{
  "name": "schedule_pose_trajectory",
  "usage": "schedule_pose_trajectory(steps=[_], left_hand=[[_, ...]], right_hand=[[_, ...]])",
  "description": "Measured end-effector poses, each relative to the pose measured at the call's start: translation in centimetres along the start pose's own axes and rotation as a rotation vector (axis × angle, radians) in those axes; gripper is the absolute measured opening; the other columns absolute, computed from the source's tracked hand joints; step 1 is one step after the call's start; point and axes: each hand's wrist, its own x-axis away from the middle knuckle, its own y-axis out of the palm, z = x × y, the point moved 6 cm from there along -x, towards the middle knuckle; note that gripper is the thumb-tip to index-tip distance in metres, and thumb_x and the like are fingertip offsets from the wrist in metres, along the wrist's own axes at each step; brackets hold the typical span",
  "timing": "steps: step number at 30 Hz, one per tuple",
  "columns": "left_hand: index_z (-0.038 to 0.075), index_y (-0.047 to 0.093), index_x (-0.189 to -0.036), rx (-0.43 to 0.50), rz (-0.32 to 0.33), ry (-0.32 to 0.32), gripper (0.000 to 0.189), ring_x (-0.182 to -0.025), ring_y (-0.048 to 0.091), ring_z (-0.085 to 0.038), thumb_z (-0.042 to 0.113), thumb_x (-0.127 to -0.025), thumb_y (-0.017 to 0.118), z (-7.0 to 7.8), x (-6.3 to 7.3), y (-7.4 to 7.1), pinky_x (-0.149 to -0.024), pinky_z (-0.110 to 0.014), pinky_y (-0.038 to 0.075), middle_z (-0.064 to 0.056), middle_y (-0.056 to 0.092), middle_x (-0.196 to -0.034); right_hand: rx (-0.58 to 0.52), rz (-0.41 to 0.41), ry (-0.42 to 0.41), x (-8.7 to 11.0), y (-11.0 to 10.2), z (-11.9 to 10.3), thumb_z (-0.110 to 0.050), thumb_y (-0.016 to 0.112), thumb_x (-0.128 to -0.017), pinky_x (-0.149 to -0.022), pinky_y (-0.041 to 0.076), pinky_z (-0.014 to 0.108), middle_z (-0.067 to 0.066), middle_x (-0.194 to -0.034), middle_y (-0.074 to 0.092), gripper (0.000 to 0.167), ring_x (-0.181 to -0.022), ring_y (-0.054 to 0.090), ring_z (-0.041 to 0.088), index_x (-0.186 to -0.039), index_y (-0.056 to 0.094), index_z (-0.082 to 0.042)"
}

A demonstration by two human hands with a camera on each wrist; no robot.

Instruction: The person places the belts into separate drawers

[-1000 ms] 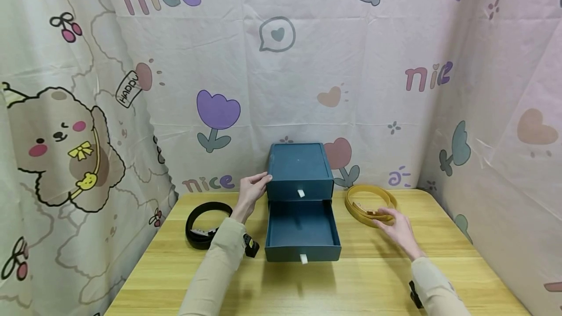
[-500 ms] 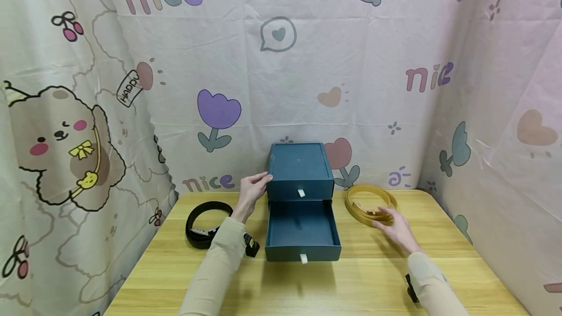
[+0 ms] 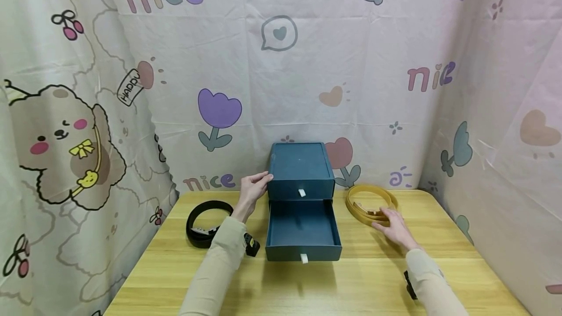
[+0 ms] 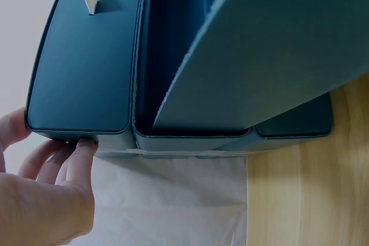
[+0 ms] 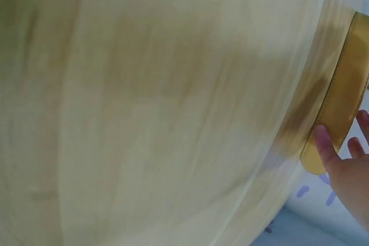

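Observation:
A dark blue drawer box [image 3: 301, 162] stands at the back of the table, its lower drawer [image 3: 303, 228] pulled out with nothing inside. My left hand [image 3: 252, 194] holds the upper left front corner of the box; in the left wrist view, the thumb lies at the top edge and curled fingers [image 4: 83, 151] rest on the side. A coiled yellow belt [image 3: 362, 216] with a gold buckle lies to the right of the box. My right hand [image 3: 396, 228] pinches its near right side, thumb [image 5: 324, 142] outside and the other fingers inside the coil.
Left of the box lies a coiled black belt [image 3: 193, 240] with a silver buckle, partly behind my left forearm. The wooden table [image 3: 373, 282] meets a printed cloth [image 3: 290, 87] at the back and sides. White pull tabs [image 3: 304, 258] mark both drawers.
My right hand has shifted slightly to the left and tightened in on the yellow belt's near right side. The left hand, box and black belt stay as they were.

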Motion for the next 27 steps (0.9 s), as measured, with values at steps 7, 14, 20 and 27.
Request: schedule_pose_trajectory(steps=[7, 14, 20, 27], left_hand=[[0.0, 0.063, -0.135, -0.003, 0.002, 0.002, 0.043, -0.137, 0.054, -0.033, 0.018, -0.096, 0.068, -0.03, 0.0, -0.01, -0.111, -0.045, 0.046, -0.022, 0.059, -0.143], [0.0, 0.063, -0.135, 0.0, 0.006, 0.006, 0.043, -0.137, 0.054, -0.032, 0.018, -0.096, 0.068, -0.02, -0.01, -0.07, -0.112, -0.045, 0.046, -0.022, 0.058, -0.143], [0.001, 0.062, -0.136, -0.003, 0.002, 0.006, 0.044, -0.137, 0.054, -0.032, 0.018, -0.096, 0.068, -0.03, 0.07, -0.06, -0.111, -0.045, 0.046, -0.022, 0.058, -0.143], [0.0, 0.063, -0.135, 0.003, 0.008, 0.008, 0.043, -0.137, 0.054, -0.032, 0.018, -0.096, 0.068, 0.03, 0.09, -0.05, -0.112, -0.045, 0.046, -0.022, 0.058, -0.143]], right_hand=[[0.02, -0.034, 0.02, -0.07, 0.31, 0.07, -0.028, 0.07, -0.092, -0.11, 0.018, 0.078, 0.037, -0.147, 0.036, 0.072, -0.135, 0.023, 0.06, -0.141, 0.044, 0.017], [0.018, -0.055, 0.055, -0.12, 0.28, -0.13, -0.025, 0.073, -0.091, -0.11, 0.021, 0.077, 0.035, -0.144, 0.039, 0.066, -0.134, 0.024, 0.057, -0.138, 0.049, 0.014], [0.014, -0.035, 0.039, -0.03, 0.35, -0.06, -0.021, 0.075, -0.089, -0.108, 0.025, 0.076, 0.033, -0.137, 0.045, 0.058, -0.13, 0.029, 0.056, -0.131, 0.055, 0.012], [-0.008, -0.002, -0.002, -0.07, 0.32, -0.74, -0.014, 0.082, -0.08, -0.102, 0.036, 0.069, 0.029, -0.121, 0.059, 0.045, -0.117, 0.044, 0.048, -0.115, 0.064, 0.009]])
